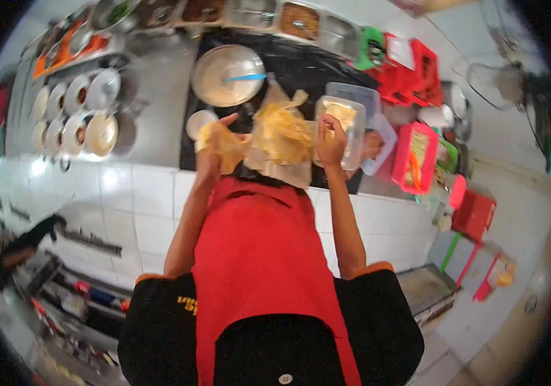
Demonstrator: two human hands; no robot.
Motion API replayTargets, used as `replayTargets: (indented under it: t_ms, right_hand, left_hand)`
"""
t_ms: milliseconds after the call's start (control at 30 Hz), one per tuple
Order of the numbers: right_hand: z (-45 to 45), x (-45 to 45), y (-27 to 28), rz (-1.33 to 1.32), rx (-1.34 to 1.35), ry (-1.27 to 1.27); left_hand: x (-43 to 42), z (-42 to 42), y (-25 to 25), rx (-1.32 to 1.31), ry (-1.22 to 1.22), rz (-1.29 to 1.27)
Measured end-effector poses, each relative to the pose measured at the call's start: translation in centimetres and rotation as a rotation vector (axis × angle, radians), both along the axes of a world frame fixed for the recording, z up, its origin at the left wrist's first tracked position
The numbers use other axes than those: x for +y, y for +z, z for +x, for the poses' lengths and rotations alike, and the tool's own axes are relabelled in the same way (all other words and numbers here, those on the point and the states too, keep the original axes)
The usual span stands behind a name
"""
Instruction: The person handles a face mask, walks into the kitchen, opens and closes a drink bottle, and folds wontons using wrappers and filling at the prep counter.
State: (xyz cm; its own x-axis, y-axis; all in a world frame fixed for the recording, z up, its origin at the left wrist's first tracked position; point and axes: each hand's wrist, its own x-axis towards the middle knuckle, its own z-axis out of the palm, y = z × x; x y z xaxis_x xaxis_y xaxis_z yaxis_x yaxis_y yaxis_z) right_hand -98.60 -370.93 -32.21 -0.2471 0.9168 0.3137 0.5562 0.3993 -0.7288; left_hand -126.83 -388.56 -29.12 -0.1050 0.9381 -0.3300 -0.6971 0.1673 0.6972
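My left hand (210, 153) holds a thin, pale yellow wrapper sheet (229, 149), which spreads over the palm. Right beside it, a pile of similar yellow sheets (283, 134) rests on an opened plastic bag (296, 175). My right hand (332, 140) is at a clear plastic container (356, 143) with pale yellow contents (341, 113). Its fingers are bent together at the container's near side; whatever is between them is hidden. Behind my left hand stand a small white cup (199, 121) and a large metal bowl (214, 69) with a blue-handled utensil (246, 78) across it.
Several white bowls (103, 90) stand in rows on the steel counter (156, 83) at left. Metal trays (300, 20) line the back. Red baskets (410, 71) and a pink container (422, 143) with an orange utensil stand to the right. Another person's dark sleeve (40, 235) shows at far left.
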Motion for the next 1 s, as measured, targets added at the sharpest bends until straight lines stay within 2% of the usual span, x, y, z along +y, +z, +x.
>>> replayTargets:
  t_ms: [67, 100, 200, 267, 300, 333, 400, 500, 567, 600, 633, 667, 733, 800, 867, 900, 967, 1000]
  right_hand:
    - [-5.0, -3.3, 4.5, -0.241, 0.117, 0.268]
    - [-7.7, -5.0, 6.4, -0.232, 0.185, 0.352]
    - [-12.9, -8.0, 7.6, -0.307, 0.183, 0.535]
    - [-14.8, -8.9, 6.9, -0.268, 0.187, 0.585]
    - [-15.7, -9.2, 6.9, -0.185, 0.113, 0.592]
    - [-16.6, -9.7, 6.9, -0.104, 0.041, 0.601]
    - [-18.2, -11.0, 6.5, -0.154, 0.087, 0.633]
    - [-20.0, -12.4, 6.1, -0.271, 0.179, 0.749]
    - [-20.7, -12.8, 6.9, -0.226, 0.172, 0.816]
    - [-21.0, -13.1, 7.4, -0.178, 0.166, 0.862]
    - [-21.2, -13.1, 6.7, -0.33, 0.193, 0.891]
    - [-21.6, -13.1, 6.5, -0.333, 0.19, 0.898]
    - [-22.4, -12.9, 6.0, -0.593, 0.292, 0.763]
    - [-22.8, -12.9, 5.9, -0.561, 0.29, 0.844]
    - [-22.9, -13.1, 6.1, -0.622, 0.11, 0.993]
    - [-23.0, -13.4, 5.8, -0.617, 0.107, 0.994]
    - [-23.2, -14.2, 5.2, -0.353, 0.112, 0.904]
    - [-23.3, -14.4, 5.4, -0.35, 0.11, 0.907]
  left_hand:
    - [-0.3, 0.3, 0.8, 0.07, 0.055, -0.053]
    - [-0.2, 0.5, 1.2, 0.103, 0.097, -0.015]
    - [-0.7, 0.1, 1.0, 0.137, 0.16, 0.063]
    - [-1.3, -0.4, -0.2, 0.413, 0.275, 0.1]
    - [-2.0, -0.5, 0.4, 0.152, 0.293, 0.043]
    - [-2.6, -1.1, 0.3, 0.156, 0.314, 0.043]
    - [-4.1, -2.6, 0.1, 0.094, 0.325, -0.064]
    - [-6.1, -4.0, 0.3, 0.011, 0.388, 0.01]
    - [-7.4, -4.8, 0.2, -0.086, 0.411, 0.075]
    - [-8.0, -5.1, 0.4, -0.085, 0.424, 0.074]
    - [-8.7, -5.4, 0.6, -0.033, 0.421, 0.119]
    - [-9.3, -5.5, 0.7, 0.017, 0.416, 0.164]
    - [-10.2, -5.7, 1.6, 0.025, 0.41, 0.24]
    - [-11.0, -6.3, 1.6, 0.034, 0.355, 0.262]
    - [-11.0, -6.4, 1.1, 0.029, 0.393, 0.267]
    - [-11.0, -6.4, 0.9, 0.024, 0.429, 0.271]
    - [-11.1, -6.5, 0.7, 0.056, 0.448, 0.234]
    - [-11.2, -6.5, 0.6, 0.089, 0.465, 0.191]
